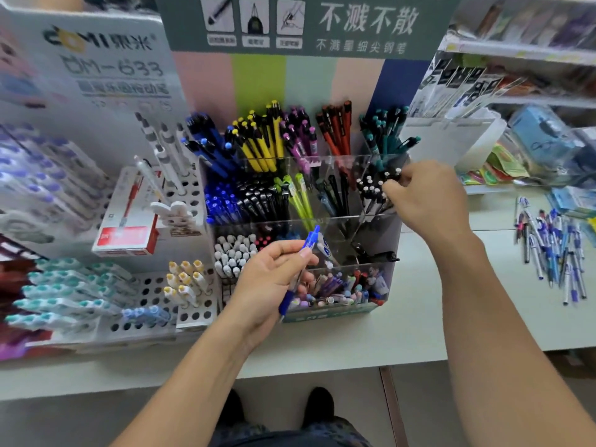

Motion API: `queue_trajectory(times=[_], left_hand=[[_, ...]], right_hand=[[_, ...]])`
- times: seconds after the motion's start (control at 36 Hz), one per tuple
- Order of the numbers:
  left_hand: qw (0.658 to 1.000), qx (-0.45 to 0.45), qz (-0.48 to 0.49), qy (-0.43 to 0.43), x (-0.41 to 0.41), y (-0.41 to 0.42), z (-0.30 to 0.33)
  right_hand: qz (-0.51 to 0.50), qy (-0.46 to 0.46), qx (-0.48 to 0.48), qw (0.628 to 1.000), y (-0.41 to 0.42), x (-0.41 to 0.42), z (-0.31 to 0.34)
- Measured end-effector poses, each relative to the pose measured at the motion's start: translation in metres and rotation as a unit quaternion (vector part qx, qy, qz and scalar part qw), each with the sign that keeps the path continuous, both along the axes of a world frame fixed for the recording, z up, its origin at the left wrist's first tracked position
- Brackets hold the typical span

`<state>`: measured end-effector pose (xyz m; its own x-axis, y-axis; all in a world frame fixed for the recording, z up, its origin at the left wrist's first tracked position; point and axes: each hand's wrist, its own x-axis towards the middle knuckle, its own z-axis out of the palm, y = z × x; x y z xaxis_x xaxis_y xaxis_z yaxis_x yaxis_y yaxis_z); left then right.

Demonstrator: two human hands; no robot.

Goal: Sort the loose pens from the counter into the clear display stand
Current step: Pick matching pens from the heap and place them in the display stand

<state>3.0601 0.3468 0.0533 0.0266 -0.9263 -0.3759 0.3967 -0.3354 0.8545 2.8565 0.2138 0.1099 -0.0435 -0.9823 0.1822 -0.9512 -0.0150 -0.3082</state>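
Pens: one blue pen (298, 269) in my left hand (271, 285), pinched between thumb and curled fingers around mid-barrel, held in front of the clear display stand (377, 221), over its lower tiers. Long axis runs on a slant; the blue clicker end points up and right toward the stand, the other end points down and left past my palm. The writing tip itself is hidden, so I judge the ends by the clicker only.

My right hand (425, 198) is at the stand's right-hand middle compartment, fingers curled in among the black-and-white pens (374, 195). I think it pinches one or two, but which is gripped I cannot tell.

Loose pile (551, 253) lies on the counter (419, 317) well to the right of the stand, many left, so the task looks early to midway.

Doing this step well, as I judge it:
- settle the right-hand pens upright first, clickers up like their neighbours;
- match the blue pen to the blue-capped compartment (222, 203) at middle left;
- turn it near vertical before lowering, tip down, so it does not snag the acrylic divider.
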Motion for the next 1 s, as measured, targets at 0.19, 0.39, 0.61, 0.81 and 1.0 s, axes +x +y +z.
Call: queue_trajectory(times=[0.19,0.39,0.61,0.81,1.0], left_hand=[[0.998,-0.036,0.043,0.009,0.011,-0.004,0.015],[0.988,-0.087,0.127,-0.005,0.017,-0.003,0.017],[0.959,-0.149,0.194,-0.146,0.042,-0.002,0.023],[0.913,-0.100,0.167,-0.360,0.068,0.012,0.005],[0.887,-0.135,0.047,-0.439,0.077,0.006,0.003]], right_hand=[[-0.004,-0.020,0.117,0.993,-0.003,-0.003,-0.008],[0.052,-0.237,-0.008,0.970,0.040,0.039,0.029],[0.207,-0.485,0.125,0.840,0.075,0.126,-0.004],[0.222,-0.376,-0.064,0.897,0.060,0.129,-0.007],[0.280,-0.226,-0.085,0.929,0.054,0.149,-0.006]])
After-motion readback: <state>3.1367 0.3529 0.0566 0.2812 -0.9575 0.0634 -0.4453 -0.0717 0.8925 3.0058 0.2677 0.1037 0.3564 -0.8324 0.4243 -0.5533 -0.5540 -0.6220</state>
